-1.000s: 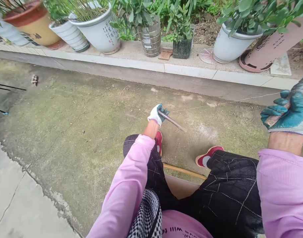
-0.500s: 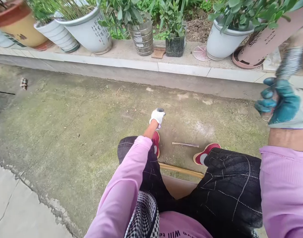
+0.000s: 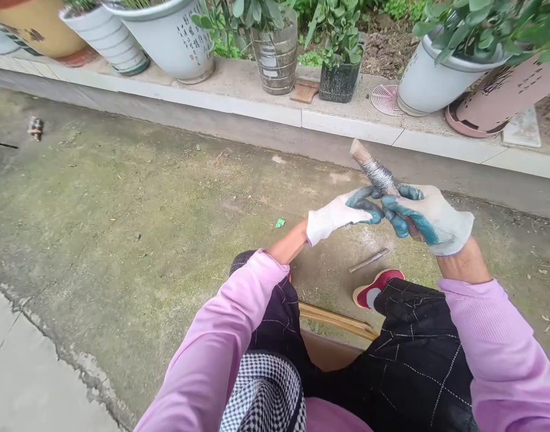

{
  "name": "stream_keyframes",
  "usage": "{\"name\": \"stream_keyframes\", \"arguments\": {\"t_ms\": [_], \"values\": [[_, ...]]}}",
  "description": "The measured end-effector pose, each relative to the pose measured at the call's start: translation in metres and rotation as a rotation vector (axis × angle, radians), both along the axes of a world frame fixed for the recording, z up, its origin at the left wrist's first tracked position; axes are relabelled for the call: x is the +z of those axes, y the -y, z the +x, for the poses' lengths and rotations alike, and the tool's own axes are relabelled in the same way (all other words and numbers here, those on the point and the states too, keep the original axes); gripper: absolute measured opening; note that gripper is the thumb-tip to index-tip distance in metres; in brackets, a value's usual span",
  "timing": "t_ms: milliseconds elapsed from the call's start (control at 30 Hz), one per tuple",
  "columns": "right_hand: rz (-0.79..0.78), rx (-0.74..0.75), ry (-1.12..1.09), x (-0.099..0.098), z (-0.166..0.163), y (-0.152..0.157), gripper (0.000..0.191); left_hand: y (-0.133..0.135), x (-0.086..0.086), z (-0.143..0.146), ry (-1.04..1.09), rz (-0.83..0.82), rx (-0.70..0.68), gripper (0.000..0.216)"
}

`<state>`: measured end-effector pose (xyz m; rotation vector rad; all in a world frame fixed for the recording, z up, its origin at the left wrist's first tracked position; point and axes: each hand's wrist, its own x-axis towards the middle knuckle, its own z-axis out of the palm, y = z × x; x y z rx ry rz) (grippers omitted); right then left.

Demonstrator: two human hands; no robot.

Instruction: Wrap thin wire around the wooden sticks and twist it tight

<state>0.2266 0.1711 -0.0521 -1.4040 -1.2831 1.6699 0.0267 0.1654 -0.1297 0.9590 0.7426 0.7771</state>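
Note:
Silver wire [image 3: 379, 175] is wound in many turns around a short wooden stick [image 3: 360, 151], which tilts up to the left above the ground. My right hand [image 3: 432, 217], in a white glove with blue-green coated fingers, is closed around the stick's lower part. From the left, my left hand [image 3: 344, 211], gloved the same way, meets it just below the winding. Its fingers are bent and pressed together; whatever they pinch is too small or hidden to make out. Below the hands, a thin stick [image 3: 368, 260] lies on the ground near my red shoe [image 3: 378, 287].
A low ledge [image 3: 266, 105] runs across the back, bearing several potted plants, among them a white pot [image 3: 171, 42] and a black pot [image 3: 340, 78]. Long wooden strips [image 3: 338, 319] lie between my legs. A green scrap [image 3: 280, 222] is on the mossy concrete.
My right hand has come in from the far right with the wire-wound stick, and the left has moved right and slightly up to meet it. The view has shifted a little.

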Motion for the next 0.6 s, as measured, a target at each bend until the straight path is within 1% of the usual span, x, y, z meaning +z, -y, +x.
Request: {"name": "stream_keyframes", "arguments": {"t_ms": [100, 233, 333, 400, 467, 533, 567, 600], "values": [[-0.065, -0.014, 0.006, -0.01, 0.005, -0.001, 0.048, 0.006, -0.002, -0.014, -0.063, -0.028, -0.082, 0.031], [-0.114, -0.036, -0.038, -0.013, 0.016, 0.0, 0.052, 0.014, 0.004, -0.02, -0.052, -0.051, -0.032, 0.025], [-0.142, 0.01, -0.052, -0.011, 0.024, 0.002, 0.052, 0.012, 0.001, -0.013, -0.175, -0.021, -0.035, 0.016], [-0.158, 0.115, -0.029, -0.012, 0.031, 0.003, 0.049, 0.006, -0.004, -0.01, -0.293, 0.036, -0.029, 0.009], [-0.182, 0.29, 0.046, -0.02, 0.038, 0.004, 0.045, -0.002, -0.009, -0.009, -0.374, 0.089, -0.022, 0.01], [-0.186, 0.498, 0.16, -0.034, 0.045, 0.006, 0.04, -0.008, -0.012, -0.013, -0.403, 0.124, -0.055, 0.011], [-0.16, 0.584, 0.217, -0.042, 0.046, 0.007, 0.038, -0.009, -0.013, -0.014, -0.414, 0.142, -0.09, 0.009], [-0.115, 0.638, 0.267, -0.052, 0.047, 0.007, 0.036, -0.01, -0.014, -0.016, -0.433, 0.166, -0.132, 0.006]]}}
